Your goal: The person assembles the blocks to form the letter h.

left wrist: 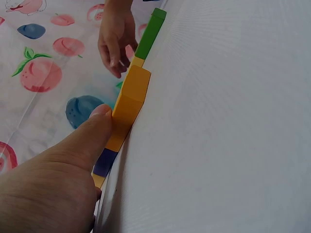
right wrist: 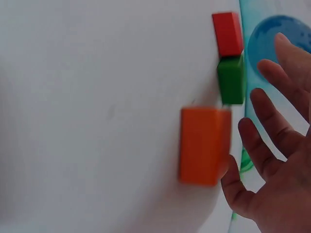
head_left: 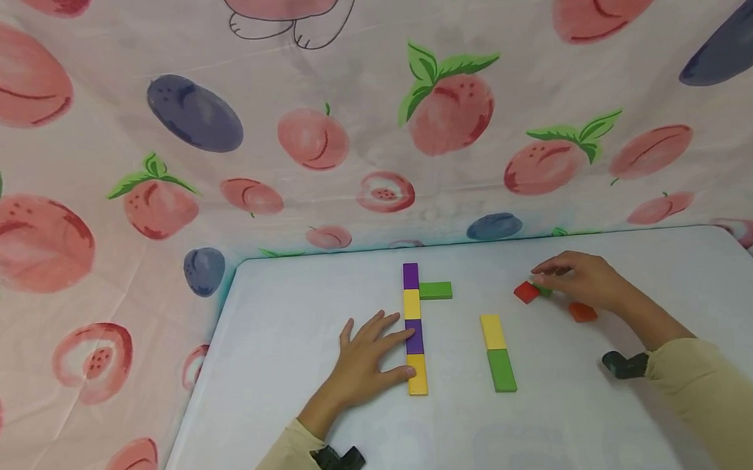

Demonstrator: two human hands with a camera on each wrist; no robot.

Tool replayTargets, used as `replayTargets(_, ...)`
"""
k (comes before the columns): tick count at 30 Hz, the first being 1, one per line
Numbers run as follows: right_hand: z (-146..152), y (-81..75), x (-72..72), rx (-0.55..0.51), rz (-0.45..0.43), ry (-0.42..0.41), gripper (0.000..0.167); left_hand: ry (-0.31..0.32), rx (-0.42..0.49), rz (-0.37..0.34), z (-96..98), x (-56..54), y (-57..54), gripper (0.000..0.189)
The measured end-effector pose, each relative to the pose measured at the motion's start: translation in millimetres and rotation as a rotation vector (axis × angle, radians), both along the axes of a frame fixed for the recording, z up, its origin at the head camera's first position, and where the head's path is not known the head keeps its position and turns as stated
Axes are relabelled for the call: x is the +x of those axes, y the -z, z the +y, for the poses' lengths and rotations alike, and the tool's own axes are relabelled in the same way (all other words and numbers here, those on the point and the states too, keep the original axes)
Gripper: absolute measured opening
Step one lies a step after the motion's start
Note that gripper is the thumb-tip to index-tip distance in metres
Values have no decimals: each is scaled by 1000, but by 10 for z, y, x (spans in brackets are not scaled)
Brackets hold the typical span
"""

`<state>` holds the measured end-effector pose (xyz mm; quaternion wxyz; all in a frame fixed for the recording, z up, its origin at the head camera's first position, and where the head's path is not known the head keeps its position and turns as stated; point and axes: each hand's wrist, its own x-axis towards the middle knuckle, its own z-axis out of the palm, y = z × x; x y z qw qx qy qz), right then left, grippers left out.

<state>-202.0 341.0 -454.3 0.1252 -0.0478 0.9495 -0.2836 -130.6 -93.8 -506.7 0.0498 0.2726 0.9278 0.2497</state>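
Note:
A straight column of alternating purple and yellow blocks stands on the white table, ending in a near yellow block point(head_left: 418, 387). Spread out at its left side, my left hand point(head_left: 364, 363) touches that block with the thumb point(left wrist: 99, 119) and the purple block point(head_left: 414, 344) above it with a fingertip. A green block point(head_left: 436, 290) juts right from the column's far part. My right hand point(head_left: 578, 278), fingers loosely bent and apart, hovers beside a red block point(head_left: 526, 292) and a green block point(right wrist: 232, 80). Under its wrist side lies an orange block point(right wrist: 201, 145). The right wrist view shows nothing held.
Between the column and my right hand, a yellow block point(head_left: 492, 331) and a green block point(head_left: 502, 370) lie end to end on the white table point(head_left: 280, 321). A fruit-patterned cloth point(head_left: 372, 110) rises behind the table's far edge.

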Motion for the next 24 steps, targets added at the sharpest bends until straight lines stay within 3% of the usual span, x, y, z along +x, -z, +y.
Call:
replayTargets(11, 190, 145, 18, -18, -30, -46, 51, 1, 6, -4, 2, 13, -14, 64)
replayTargets(24, 179, 182, -29, -66, -82, -50, 44, 0, 4, -1, -1, 1, -7, 64)
